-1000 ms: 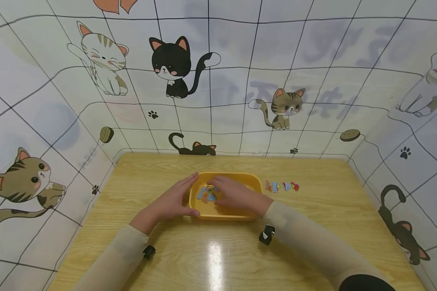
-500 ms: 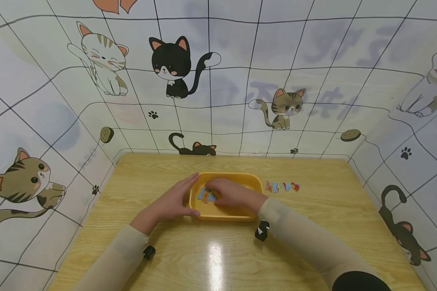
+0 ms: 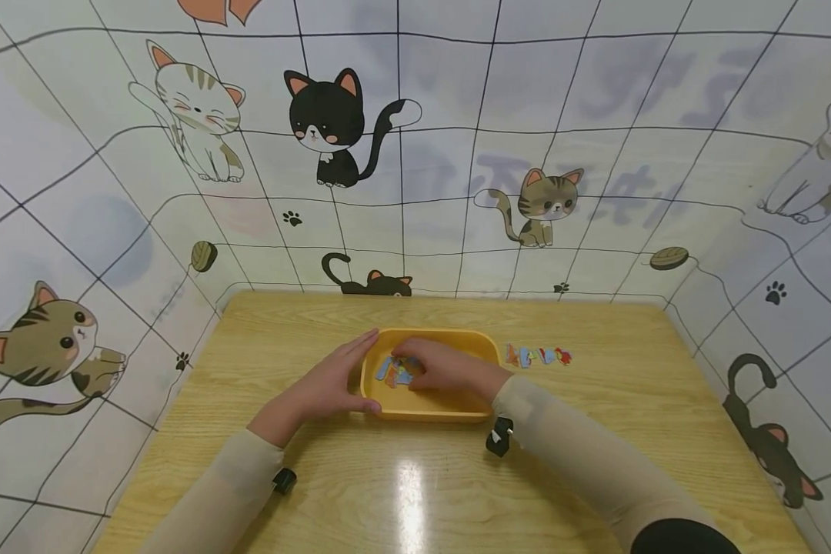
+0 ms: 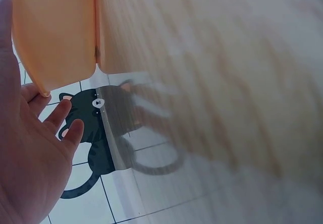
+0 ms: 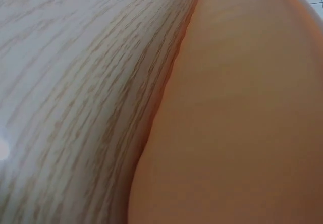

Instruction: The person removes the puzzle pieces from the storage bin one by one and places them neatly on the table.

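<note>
Yellow and probably plastic, the tray in front of you looks light and fairly stiff, liable to slide on the smooth table if bumped; brace it by the rim at its left end. Your left hand is there, thumb and fingers spread, thumb at the near corner and fingertips by the far one. The loose coloured pieces lie in a heap near that end of the tray floor, and your right hand reaches down among them, fingers bent; you cannot tell whether it pinches one, since the knuckles hide the tips and the right wrist view shows only tray wall and tabletop. Those pieces seem thin, flat and very light, perhaps card, so take them by an edge and press gently, as they may bend or slip. What stands in your way is mostly your own right hand, covering part of the heap, and the raised tray wall. Beyond the tray's right side, more pieces sit in a row on the table, with the cat-print backdrop behind.
</note>
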Motion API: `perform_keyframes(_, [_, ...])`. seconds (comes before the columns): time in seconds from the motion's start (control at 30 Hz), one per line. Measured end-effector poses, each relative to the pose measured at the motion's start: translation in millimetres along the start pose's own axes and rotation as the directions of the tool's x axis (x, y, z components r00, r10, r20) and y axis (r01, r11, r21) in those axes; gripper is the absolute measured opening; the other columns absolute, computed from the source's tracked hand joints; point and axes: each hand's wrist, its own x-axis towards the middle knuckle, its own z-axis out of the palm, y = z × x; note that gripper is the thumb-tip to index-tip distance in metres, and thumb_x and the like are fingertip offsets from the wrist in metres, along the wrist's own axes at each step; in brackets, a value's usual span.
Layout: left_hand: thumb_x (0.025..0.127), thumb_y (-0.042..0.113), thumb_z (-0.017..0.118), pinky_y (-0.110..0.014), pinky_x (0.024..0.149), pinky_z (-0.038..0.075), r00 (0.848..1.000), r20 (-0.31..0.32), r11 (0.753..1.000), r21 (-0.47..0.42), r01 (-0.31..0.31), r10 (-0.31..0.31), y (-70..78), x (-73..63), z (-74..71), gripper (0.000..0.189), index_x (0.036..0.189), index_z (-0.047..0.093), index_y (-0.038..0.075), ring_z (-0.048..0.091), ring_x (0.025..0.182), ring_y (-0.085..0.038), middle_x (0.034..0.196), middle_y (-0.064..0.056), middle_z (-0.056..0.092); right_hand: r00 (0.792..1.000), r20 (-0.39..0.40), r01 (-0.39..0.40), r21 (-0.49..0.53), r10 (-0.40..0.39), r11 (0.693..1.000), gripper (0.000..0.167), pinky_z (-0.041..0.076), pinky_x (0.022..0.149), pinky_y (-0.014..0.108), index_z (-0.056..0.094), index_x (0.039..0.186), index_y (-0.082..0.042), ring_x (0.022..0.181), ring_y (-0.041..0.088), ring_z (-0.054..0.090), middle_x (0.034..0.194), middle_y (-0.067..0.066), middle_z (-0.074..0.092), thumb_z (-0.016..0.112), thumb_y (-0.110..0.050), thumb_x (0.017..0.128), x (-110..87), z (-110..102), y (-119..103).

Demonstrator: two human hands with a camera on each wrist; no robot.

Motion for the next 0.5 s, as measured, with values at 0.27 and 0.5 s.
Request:
perform_keyframes(0.27, [0.077, 0.070, 0.092, -0.056, 0.133, 0.027, 1.000, 0.004, 1.000, 0.013, -0.002, 0.002, -3.1, 0.5, 1.4, 0.136, 0.179, 0.019, 0.017, 0.022, 0.168, -0.029, 0.185, 0.008, 0.013, 1.000, 0.014, 0.011, 0.001, -0.011, 1.000, 0.062, 0.047, 0.120, 0.041, 0.058, 0.157, -0.005, 0.131, 0.020, 0.059, 0.156, 0.007, 0.060, 0.084, -0.014, 0.101, -0.7, -0.7, -0.6])
perform_keyframes(0.5, [0.078, 0.068, 0.093, -0.057, 0.133, 0.026, 1.000, 0.004, 1.000, 0.005, 0.004, -0.004, -1.4, 0.8, 0.9, 0.136, 0.179, 0.020, 0.016, 0.022, 0.168, -0.030, 0.185, 0.007, 0.014, 1.000, 0.003, -0.009, 0.016, 0.009, 1.000, 0.059, 0.046, 0.120, 0.040, 0.060, 0.153, -0.006, 0.132, 0.019, 0.059, 0.151, 0.005, 0.063, 0.085, -0.015, 0.100, -0.1, 0.9, 3.0])
